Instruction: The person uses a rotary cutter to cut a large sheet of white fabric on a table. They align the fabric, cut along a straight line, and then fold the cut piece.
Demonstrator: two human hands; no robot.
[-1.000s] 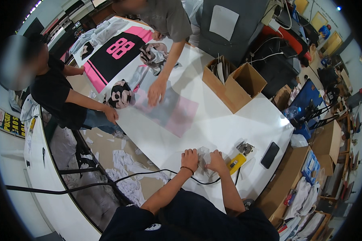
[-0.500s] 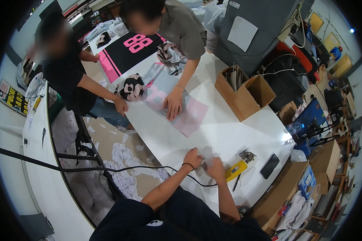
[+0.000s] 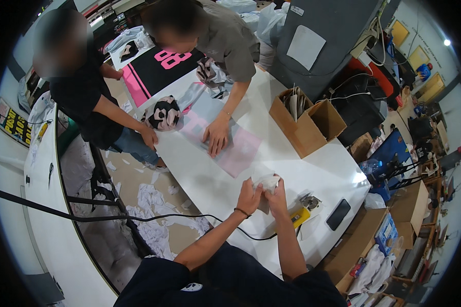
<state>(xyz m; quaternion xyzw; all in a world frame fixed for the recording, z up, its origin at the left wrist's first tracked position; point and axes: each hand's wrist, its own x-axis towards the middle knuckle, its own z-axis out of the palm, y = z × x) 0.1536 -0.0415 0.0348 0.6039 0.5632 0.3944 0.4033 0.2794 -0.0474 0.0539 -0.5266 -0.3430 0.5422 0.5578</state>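
Observation:
Over the near part of the white table (image 3: 230, 238), both my hands are raised close together. Between them is a small crumpled whitish piece (image 3: 268, 181); whether it is cloth, paper or plastic I cannot make out. My left hand (image 3: 250, 197) grips its left side, and my right hand (image 3: 276, 197) is closed on its right side. Just right of my right forearm lies a yellow corded electric cutter (image 3: 300, 217) with a metal head, partly hidden by that arm. Its black cord (image 3: 153, 217) sweeps off to the left. Further right rests a dark phone (image 3: 338, 214).
Across the table, a person in grey presses a hand (image 3: 218, 135) on a translucent pinkish sheet (image 3: 241, 153). Another person in black (image 3: 79, 94) stands at the left, near a black-and-pink jersey panel (image 3: 159, 71). An open cardboard box (image 3: 302, 135) stands at the right edge. White scraps (image 3: 151, 217) litter the floor.
My hands, blurred and lower before, have come together further up and now hold the whitish piece between them. My right forearm now covers more of the yellow cutter.

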